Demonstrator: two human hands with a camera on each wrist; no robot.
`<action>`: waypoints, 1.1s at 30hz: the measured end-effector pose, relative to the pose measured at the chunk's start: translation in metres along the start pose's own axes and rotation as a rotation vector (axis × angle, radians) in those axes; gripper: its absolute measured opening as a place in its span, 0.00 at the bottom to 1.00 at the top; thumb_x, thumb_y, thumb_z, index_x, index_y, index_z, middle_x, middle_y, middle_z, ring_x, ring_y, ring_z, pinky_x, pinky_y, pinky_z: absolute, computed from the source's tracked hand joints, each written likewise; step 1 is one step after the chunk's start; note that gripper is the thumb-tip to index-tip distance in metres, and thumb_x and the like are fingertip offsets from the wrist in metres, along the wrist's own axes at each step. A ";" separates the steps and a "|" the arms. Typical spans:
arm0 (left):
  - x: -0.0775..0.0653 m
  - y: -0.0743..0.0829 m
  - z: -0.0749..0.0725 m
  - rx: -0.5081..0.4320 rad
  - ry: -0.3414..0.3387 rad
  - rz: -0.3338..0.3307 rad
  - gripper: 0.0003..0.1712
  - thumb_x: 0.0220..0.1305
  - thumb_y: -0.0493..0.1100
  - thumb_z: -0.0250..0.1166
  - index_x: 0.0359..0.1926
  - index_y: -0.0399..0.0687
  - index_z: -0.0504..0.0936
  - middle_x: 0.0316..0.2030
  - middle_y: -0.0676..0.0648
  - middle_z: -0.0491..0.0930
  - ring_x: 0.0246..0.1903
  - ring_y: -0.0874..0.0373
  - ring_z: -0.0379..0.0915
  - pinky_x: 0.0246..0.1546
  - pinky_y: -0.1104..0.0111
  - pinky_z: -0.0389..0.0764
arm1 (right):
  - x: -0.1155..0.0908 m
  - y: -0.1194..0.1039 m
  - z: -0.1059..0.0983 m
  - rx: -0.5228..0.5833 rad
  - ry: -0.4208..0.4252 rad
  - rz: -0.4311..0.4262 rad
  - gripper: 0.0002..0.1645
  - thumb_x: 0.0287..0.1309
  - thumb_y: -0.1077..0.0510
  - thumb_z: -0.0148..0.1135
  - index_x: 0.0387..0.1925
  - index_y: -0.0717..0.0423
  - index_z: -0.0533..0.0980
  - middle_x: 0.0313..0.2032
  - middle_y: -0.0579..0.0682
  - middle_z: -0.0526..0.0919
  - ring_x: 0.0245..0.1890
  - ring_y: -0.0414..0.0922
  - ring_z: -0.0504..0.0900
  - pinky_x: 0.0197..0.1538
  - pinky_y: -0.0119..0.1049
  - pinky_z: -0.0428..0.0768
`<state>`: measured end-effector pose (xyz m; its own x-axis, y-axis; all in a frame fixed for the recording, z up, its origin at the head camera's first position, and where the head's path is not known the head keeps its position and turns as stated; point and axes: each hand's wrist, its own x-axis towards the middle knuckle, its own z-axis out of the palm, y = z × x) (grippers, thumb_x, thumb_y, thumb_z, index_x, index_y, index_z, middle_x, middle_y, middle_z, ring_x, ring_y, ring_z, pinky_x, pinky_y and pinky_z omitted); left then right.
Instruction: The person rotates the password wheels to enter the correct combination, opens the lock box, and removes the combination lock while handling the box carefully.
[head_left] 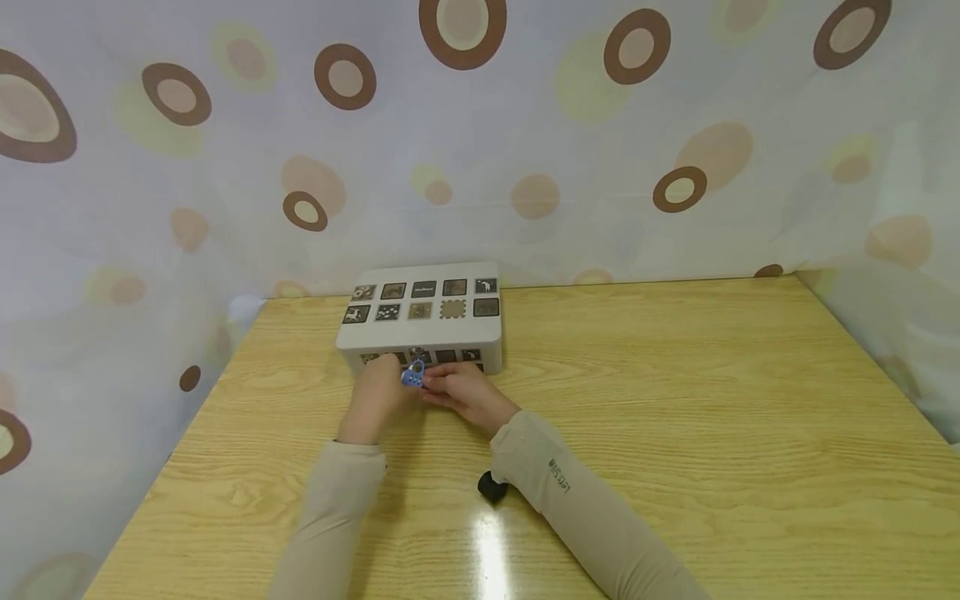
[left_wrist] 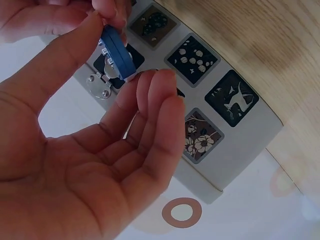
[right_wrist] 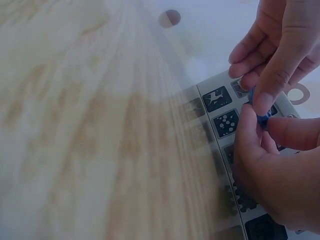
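A blue combination padlock [head_left: 412, 375] with a row of dials is at the metal clasp [left_wrist: 99, 86] on the front of a white box [head_left: 420, 335] printed with small square pictures. My left hand [left_wrist: 95, 145] has its thumb against the padlock's upper end and its curled fingers at the lower end, pinching it. From the other side, my right hand [head_left: 467, 390] pinches the same padlock between thumb and fingers. The right wrist view shows both hands close together, with the padlock [right_wrist: 264, 119] partly covered by fingertips.
The box stands at the back left of a wooden table [head_left: 675, 400], close to a hanging sheet [head_left: 525, 142] patterned with circles. A small black object [head_left: 492, 486] is beside the right sleeve's cuff.
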<state>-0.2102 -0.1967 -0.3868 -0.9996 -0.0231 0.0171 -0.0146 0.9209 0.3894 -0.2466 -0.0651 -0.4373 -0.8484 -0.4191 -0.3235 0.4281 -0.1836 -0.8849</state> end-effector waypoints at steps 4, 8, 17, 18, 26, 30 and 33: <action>0.000 0.002 0.001 -0.002 0.016 -0.024 0.21 0.50 0.41 0.72 0.37 0.26 0.77 0.34 0.35 0.80 0.32 0.47 0.74 0.37 0.54 0.77 | 0.000 0.000 0.001 -0.013 0.024 0.000 0.14 0.63 0.74 0.52 0.49 0.77 0.72 0.38 0.61 0.80 0.31 0.42 0.81 0.47 0.36 0.81; 0.000 0.004 0.002 -0.001 0.021 -0.040 0.22 0.50 0.41 0.72 0.39 0.26 0.77 0.36 0.35 0.80 0.35 0.47 0.75 0.40 0.53 0.77 | -0.001 0.000 0.000 -0.028 0.028 -0.020 0.14 0.63 0.74 0.52 0.50 0.78 0.72 0.38 0.60 0.80 0.33 0.43 0.82 0.50 0.39 0.80; 0.003 0.008 0.001 0.004 0.081 -0.025 0.22 0.44 0.42 0.76 0.35 0.30 0.80 0.27 0.40 0.79 0.28 0.49 0.73 0.30 0.57 0.75 | 0.001 0.000 0.001 -0.023 0.049 -0.052 0.14 0.62 0.74 0.53 0.48 0.77 0.73 0.40 0.58 0.80 0.34 0.42 0.82 0.49 0.38 0.80; 0.003 0.007 0.001 0.008 0.087 -0.020 0.20 0.44 0.43 0.76 0.31 0.31 0.79 0.25 0.41 0.79 0.26 0.49 0.72 0.28 0.57 0.74 | 0.001 0.001 0.001 -0.023 0.053 -0.059 0.14 0.61 0.74 0.53 0.48 0.77 0.73 0.39 0.58 0.80 0.33 0.41 0.81 0.48 0.37 0.80; 0.004 0.004 0.000 0.027 0.100 0.009 0.23 0.42 0.42 0.76 0.14 0.47 0.66 0.14 0.50 0.66 0.18 0.56 0.61 0.19 0.65 0.62 | 0.002 0.003 0.005 -0.004 0.070 -0.063 0.12 0.60 0.75 0.54 0.46 0.77 0.74 0.35 0.54 0.79 0.31 0.41 0.81 0.48 0.37 0.81; 0.004 0.003 0.001 0.029 0.096 0.023 0.28 0.41 0.41 0.75 0.12 0.50 0.60 0.12 0.52 0.60 0.15 0.58 0.55 0.17 0.68 0.56 | 0.002 0.004 0.005 0.013 0.082 -0.058 0.10 0.60 0.75 0.54 0.44 0.76 0.74 0.35 0.55 0.79 0.32 0.41 0.82 0.49 0.39 0.80; 0.005 0.003 0.002 0.043 0.091 0.022 0.29 0.41 0.40 0.75 0.11 0.50 0.58 0.11 0.53 0.58 0.15 0.59 0.53 0.17 0.69 0.55 | 0.001 0.005 0.004 0.015 0.086 -0.050 0.10 0.60 0.75 0.54 0.44 0.76 0.74 0.34 0.55 0.78 0.31 0.41 0.81 0.49 0.39 0.80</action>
<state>-0.2149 -0.1937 -0.3875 -0.9933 -0.0362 0.1100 0.0044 0.9373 0.3485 -0.2442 -0.0705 -0.4404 -0.8919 -0.3318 -0.3074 0.3890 -0.2160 -0.8955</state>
